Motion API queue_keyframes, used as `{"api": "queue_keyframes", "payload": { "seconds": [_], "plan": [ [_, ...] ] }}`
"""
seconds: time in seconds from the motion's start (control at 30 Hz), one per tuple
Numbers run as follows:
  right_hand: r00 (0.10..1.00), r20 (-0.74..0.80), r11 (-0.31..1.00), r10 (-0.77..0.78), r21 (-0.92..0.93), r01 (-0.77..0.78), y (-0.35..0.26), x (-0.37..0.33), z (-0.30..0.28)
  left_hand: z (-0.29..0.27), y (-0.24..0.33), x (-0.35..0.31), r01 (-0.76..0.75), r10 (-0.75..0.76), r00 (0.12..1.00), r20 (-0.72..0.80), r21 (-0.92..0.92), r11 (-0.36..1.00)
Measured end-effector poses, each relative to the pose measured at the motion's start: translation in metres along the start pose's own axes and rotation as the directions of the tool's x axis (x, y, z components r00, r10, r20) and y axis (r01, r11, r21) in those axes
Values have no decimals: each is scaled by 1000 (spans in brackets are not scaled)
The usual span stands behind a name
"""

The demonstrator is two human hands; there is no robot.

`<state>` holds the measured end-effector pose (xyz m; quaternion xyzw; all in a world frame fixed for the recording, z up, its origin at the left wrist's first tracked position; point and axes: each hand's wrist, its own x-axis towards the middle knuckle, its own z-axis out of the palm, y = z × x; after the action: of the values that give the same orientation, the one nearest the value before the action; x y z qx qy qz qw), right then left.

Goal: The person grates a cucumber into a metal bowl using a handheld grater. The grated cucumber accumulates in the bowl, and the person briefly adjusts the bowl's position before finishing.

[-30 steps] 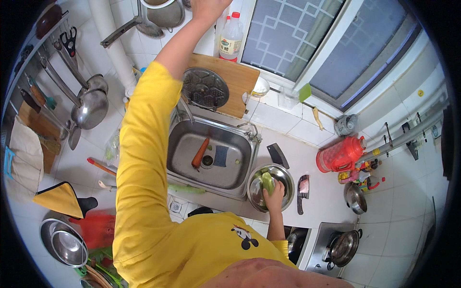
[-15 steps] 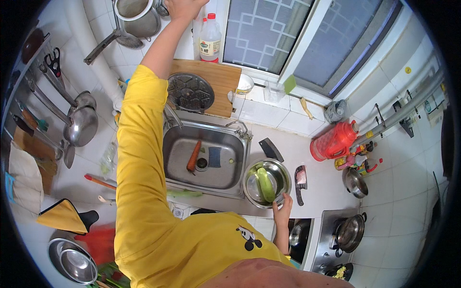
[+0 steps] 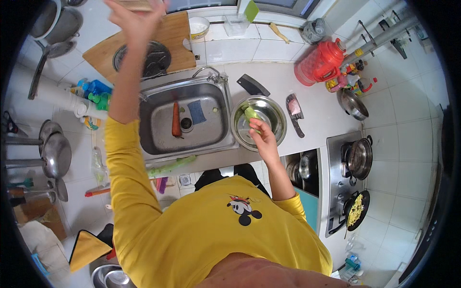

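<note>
Centrally, my right hand point(image 3: 264, 139) is seen over the steel bowl point(image 3: 277, 117), its fingers loosely bent and a little apart in front of the green squash point(image 3: 250, 113); whether they pinch it or only hang before it, I cannot tell. The squash lies within the bowl's outline, its near part hidden by those fingers and its far end showing just beyond them. My left hand point(image 3: 136, 21), high and well to the left, is blurred, with thumb and fingers spread to either side of a pale brown thing point(image 3: 137, 6) cut by the upper edge; I cannot tell whether they close on it. Below this hand lie the board point(image 3: 177, 41) and, partly behind my wrist, a dark disc point(image 3: 156, 60). To the left of my right hand, the sink point(image 3: 206, 137) holds a carrot point(image 3: 176, 120) and a blue cloth point(image 3: 196, 112). Beyond the same hand, just past the bowl, rests a cleaver point(image 3: 253, 85); to its right lies a knife point(image 3: 298, 127) bearing a pink piece point(image 3: 294, 106). Farther right and nearer my body, the stove point(image 3: 336, 192) carries a pan point(image 3: 356, 211) of yellow food.
</note>
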<state>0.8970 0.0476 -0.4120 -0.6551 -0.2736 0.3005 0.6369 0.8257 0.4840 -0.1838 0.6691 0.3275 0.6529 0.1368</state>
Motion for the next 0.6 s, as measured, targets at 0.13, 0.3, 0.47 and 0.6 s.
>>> {"api": "queue_keyframes", "payload": {
  "seconds": [0.13, 0.3, 0.47, 0.6],
  "plan": [
    [996, 30, 988, 78, 133, -81, -26, -1, -8, -24, 4, -138, -35, 71, 949, 308, -118, 992],
    [834, 462, 728, 302, 453, -515, -38, 14, -49, -42, 38, -324, -63, 94, 875, 475, -79, 995],
    [669, 685, 517, 290, 476, -711, -11, 11, -84, -41, 78, -434, -138, 159, 898, 410, -81, 987],
    [720, 607, 701, 337, 348, -622, 20, 18, -109, -45, 99, -491, 898, -786, 362, 501, -413, 151]
  ]
}}
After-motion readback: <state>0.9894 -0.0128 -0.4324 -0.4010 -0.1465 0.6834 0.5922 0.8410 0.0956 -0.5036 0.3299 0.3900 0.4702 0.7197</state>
